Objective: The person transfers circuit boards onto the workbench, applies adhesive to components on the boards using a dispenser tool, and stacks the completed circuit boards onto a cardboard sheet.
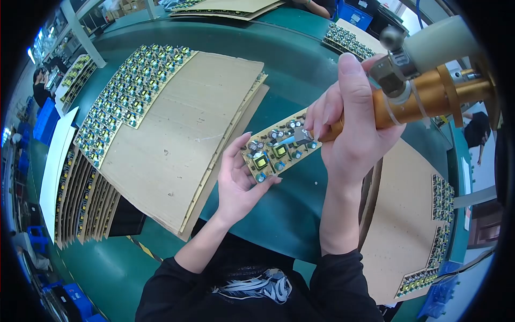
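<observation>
A narrow circuit board (280, 151) with yellow transformers and round capacitors is tilted above the green bench. My left hand (239, 180) holds its near left end, fingers at one edge and thumb at the other. My right hand (354, 107) is wrapped round an orange cylindrical tool (418, 102), thumb on top. The tool's grey tip (303, 136) is at the board's components, beside a light blue part. My right fingers hide part of the board's far end.
Cardboard sheets (177, 129) carry rows of circuit boards (134, 91) at the left. More cardboard (402, 214) with boards (442, 198) lies at the right. Stacked layers (86, 198) stand at the far left. A person's arm (316, 7) shows at the top.
</observation>
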### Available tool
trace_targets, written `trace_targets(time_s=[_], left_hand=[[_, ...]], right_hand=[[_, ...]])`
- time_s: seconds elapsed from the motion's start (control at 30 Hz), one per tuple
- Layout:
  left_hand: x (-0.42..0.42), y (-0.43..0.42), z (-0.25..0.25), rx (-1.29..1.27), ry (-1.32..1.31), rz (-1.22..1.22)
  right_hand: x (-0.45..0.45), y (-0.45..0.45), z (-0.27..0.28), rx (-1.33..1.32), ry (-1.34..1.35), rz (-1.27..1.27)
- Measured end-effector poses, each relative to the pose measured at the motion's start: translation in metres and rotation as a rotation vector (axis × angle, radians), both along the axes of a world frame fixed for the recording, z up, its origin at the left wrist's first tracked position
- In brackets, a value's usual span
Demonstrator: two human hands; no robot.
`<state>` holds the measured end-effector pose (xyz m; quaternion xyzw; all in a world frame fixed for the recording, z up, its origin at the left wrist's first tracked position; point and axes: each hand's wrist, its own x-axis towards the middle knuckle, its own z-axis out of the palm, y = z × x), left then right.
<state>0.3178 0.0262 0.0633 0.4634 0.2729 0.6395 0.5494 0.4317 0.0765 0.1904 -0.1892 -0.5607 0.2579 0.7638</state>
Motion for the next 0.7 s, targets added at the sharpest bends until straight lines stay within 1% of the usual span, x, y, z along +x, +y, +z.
trace_targets(time_s=[0.27,0.37,0.5,0.63,0.7], left_hand=[[-0.001,0.0,-0.001,-0.003,0.014,0.007],[-0.002,0.0,-0.002,-0.006,0.014,0.001],[-0.003,-0.001,-0.005,-0.005,0.014,0.007],[-0.009,-0.002,-0.008,-0.011,0.026,0.016],[-0.011,-0.003,-0.01,-0.027,0.016,0.02]], right_hand=[[-0.002,0.0,0.0,0.018,0.003,-0.026],[-0.005,-0.011,0.011,-0.114,-0.016,-0.037],[0.0,0.001,0.002,-0.019,0.003,-0.017],[0.0,0.002,0.003,-0.047,0.073,-0.066],[0.003,0.004,0.002,-0.049,0.067,-0.062]])
